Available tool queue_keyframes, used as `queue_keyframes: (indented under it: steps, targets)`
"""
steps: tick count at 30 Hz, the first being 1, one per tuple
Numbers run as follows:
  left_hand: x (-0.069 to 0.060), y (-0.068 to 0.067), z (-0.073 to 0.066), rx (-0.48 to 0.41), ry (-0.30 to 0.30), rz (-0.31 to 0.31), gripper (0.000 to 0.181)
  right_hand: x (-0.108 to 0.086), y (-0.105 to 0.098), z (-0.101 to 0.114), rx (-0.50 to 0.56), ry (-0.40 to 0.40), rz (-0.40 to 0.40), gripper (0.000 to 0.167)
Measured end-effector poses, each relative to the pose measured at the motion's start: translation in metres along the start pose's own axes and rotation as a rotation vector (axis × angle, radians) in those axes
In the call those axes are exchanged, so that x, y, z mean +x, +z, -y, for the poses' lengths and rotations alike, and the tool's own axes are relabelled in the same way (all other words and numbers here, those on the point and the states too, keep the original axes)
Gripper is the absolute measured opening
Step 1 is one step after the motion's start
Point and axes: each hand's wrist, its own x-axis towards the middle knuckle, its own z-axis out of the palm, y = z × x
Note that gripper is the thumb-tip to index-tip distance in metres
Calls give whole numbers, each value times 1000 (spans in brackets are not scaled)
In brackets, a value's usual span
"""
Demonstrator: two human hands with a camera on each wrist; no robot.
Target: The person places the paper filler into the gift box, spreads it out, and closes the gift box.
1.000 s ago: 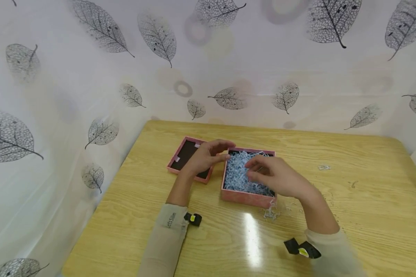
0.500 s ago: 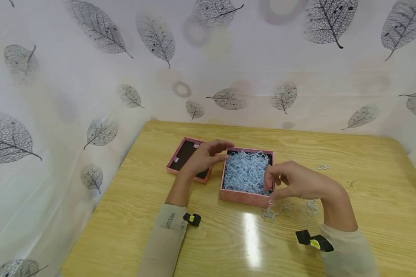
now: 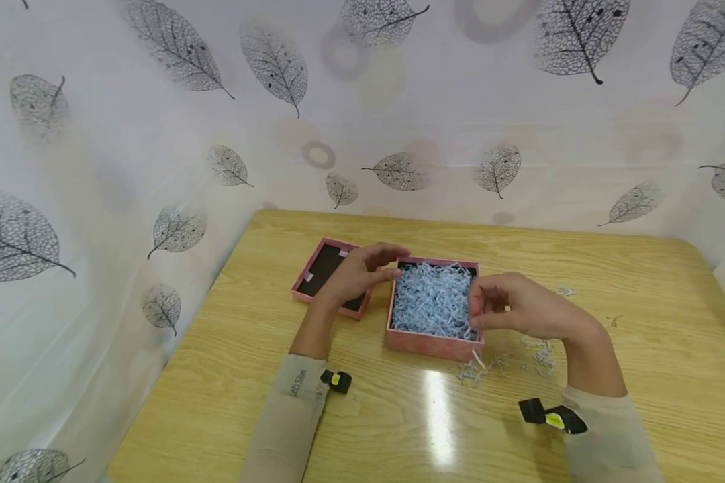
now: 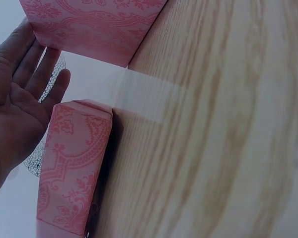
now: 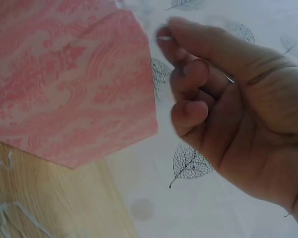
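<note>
A pink patterned box [image 3: 431, 345] filled with pale blue shredded paper [image 3: 431, 302] stands mid-table. My left hand [image 3: 362, 272] reaches over the pink lid [image 3: 299, 295], which lies inside-up beside the box. Its extended fingers touch the box's left side; the left wrist view shows the palm [image 4: 15, 109] and the fingers against the pink wall. At the box's right edge is my right hand [image 3: 519, 305], thumb and index finger close together, the other fingers curled in. In the right wrist view that hand [image 5: 238, 109] is slightly blurred; whether a paper shred is pinched there cannot be made out.
Loose paper shreds [image 3: 542, 359] lie on the wooden table [image 3: 248, 402] right of the box, with more shreds [image 3: 471, 370] at its front corner. A small pale scrap [image 3: 566, 291] lies farther right. A leaf-patterned white sheet [image 3: 435, 121] hangs behind the table.
My right hand has moved from above the shredded paper to the box's front right corner, then slightly up along its right edge. The left hand stays at the box's left side.
</note>
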Motion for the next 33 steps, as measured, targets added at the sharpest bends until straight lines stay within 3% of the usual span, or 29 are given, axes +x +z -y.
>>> queue_keyframes:
  steps: [7, 11, 16, 19, 21, 23, 26, 28, 30, 33]
  targets:
    - [-1, -1, 0, -3, 3, 1, 40, 15, 10, 15, 9, -45, -394, 9]
    - [-1, -1, 0, -7, 4, -2, 40, 25, 19, 19, -28, -36, -526, 9]
    - [-1, -1, 1, -5, 8, 0, 39, 29, 24, 15, -196, 35, -500, 11]
    - [0, -1, 1, -2, 9, 3, 39, 28, 22, 11, -231, 66, -490, 10]
    - [0, 0, 0, -2, 9, 4, 39, 27, 21, 10, -158, 64, -505, 9]
    - [0, 0, 0, -1, 10, 4, 39, 27, 20, 10, -17, 55, -511, 15]
    - [1, 0, 0, -8, 13, 3, 40, 33, 25, 9, 249, 70, -452, 28]
    - [1, 0, 0, -13, 12, 1, 40, 39, 33, 9, 299, 118, -401, 32]
    - [1, 0, 0, -17, 9, 1, 40, 46, 41, 9, 235, 157, -356, 32]
    - [1, 1, 0, -21, 4, 5, 40, 53, 53, 10, 11, 208, -340, 31]
